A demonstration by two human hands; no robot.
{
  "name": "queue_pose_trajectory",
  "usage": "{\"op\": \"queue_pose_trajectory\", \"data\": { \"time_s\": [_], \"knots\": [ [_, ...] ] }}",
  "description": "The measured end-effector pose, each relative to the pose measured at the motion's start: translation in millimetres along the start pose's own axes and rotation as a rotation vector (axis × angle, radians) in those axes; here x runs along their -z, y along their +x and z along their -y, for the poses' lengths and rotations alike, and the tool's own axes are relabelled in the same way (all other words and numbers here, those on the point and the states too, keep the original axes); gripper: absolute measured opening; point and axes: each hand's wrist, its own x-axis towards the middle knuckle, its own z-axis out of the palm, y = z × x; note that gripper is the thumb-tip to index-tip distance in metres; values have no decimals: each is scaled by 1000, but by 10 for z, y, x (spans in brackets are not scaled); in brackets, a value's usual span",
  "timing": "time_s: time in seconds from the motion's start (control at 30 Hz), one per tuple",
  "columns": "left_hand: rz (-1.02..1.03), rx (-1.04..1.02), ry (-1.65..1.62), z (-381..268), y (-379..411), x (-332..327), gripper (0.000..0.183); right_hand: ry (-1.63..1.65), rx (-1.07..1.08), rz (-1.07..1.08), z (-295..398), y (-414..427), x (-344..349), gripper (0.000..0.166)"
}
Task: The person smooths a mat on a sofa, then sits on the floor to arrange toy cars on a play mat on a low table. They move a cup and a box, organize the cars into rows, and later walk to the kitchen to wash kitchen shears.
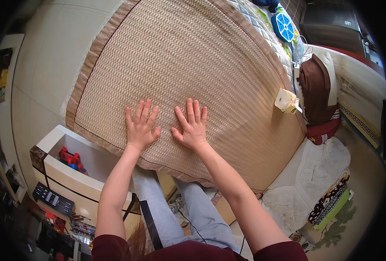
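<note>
A woven beige summer sleeping mat [180,58] with a brown fabric border spreads out before me. Flat on it, palm down with fingers spread, rests my left hand [141,127]. My right hand [192,126] lies the same way a short distance to its right. Neither holds anything. Both are near the mat's front edge, which hangs over my knees. Slight ripples run across the weave on the right side.
An open drawer [88,160] with red and blue toys stands at left. Tissue packet [286,100] sits on the mat's right side. Beyond are a brown pillow [314,88], a blue fan-like device [283,27] and a white-covered seat [310,173].
</note>
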Motion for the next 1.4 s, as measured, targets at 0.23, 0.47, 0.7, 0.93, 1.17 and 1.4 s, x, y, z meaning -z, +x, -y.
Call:
{"op": "queue_pose_trajectory", "data": {
  "time_s": [0.23, 0.47, 0.7, 0.93, 1.17, 1.4],
  "knots": [
    [-110, 22, -29, 98, -18, -63, 63, -45, 78, -68, -100, -21, -348, 76],
    [-191, 52, -75, -4, -112, -32, 57, -95, 137, -162, -140, -107, -368, 71],
    [-239, 382, 169, -394, -442, -307, 65, -231, 208, -287, -243, -121, -551, 67],
    [-345, 511, 75, -1645, -1927, -676, 76, -324, 101, -116, -118, -167, -224, 67],
    [-144, 923, 10, -3254, -4012, -1060, 67, -364, 538, 33, -277, -2489, -70, 77],
    [-473, 881, -32, -3998, -4033, -113, 53, -166, 533, 74, -909, -3310, 59, 86]
  ]
}}
